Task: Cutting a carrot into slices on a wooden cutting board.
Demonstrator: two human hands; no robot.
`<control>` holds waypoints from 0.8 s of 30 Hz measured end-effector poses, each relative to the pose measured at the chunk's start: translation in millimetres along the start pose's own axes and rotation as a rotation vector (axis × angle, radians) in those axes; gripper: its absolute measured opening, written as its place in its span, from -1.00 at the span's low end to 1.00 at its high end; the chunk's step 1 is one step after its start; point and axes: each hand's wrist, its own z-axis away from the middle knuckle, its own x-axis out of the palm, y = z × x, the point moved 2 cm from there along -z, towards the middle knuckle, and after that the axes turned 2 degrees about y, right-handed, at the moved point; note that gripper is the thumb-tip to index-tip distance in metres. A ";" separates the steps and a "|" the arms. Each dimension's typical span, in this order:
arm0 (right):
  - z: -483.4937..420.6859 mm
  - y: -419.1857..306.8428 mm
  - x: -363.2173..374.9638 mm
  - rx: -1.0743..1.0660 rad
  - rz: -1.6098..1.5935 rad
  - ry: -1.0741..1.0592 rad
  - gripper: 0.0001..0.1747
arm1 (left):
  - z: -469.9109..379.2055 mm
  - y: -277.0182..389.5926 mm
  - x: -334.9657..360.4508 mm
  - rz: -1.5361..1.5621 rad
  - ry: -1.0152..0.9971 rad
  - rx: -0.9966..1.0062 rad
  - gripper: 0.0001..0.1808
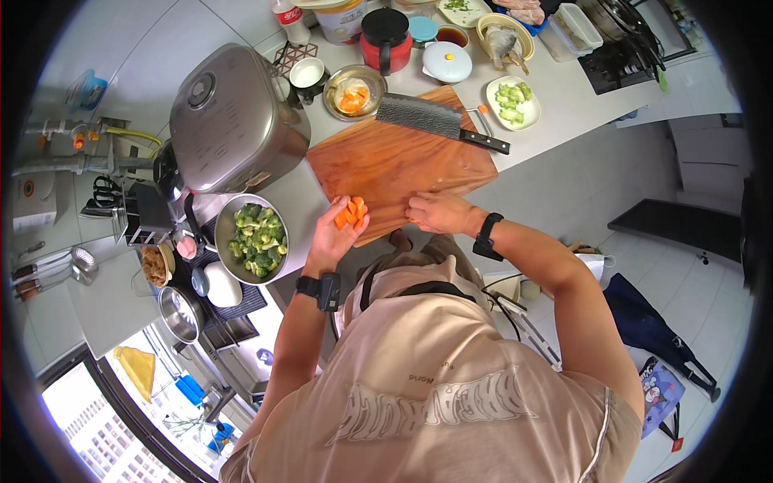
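Several cut orange carrot chunks rest in my left hand, which is cupped at the near left edge of a wooden cutting board. My right hand is at the board's near edge, fingers curled around a bit of orange, probably carrot, mostly hidden. Beyond both hands a cleaver with a hammered blade and black handle lies across the far part of the board. Left of my left hand stands a metal pan of broccoli florets. A metal bowl past the board holds orange pieces and something pale.
A large metallic cooker stands left of the board. Farther back are a red pot with a black lid, a white lidded dish, a plate of pale green pieces and a bowl with fish. A sink is at lower left.
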 end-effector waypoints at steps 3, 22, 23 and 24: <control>0.5 6.1 4.4 0.021 -0.050 0.009 -0.77 | 1.2 0.0 5.6 0.011 -0.029 -0.031 -0.95; 21.0 26.8 -24.0 0.305 -0.176 0.075 -0.68 | -5.4 4.9 5.9 0.007 0.022 0.001 -0.94; 22.0 24.6 -20.8 0.308 -0.179 0.076 -0.68 | -6.7 4.8 4.4 0.018 0.029 -0.001 -0.91; 23.5 16.8 -18.0 0.241 -0.150 0.054 -0.65 | -7.6 4.3 4.1 0.017 0.030 -0.007 -0.91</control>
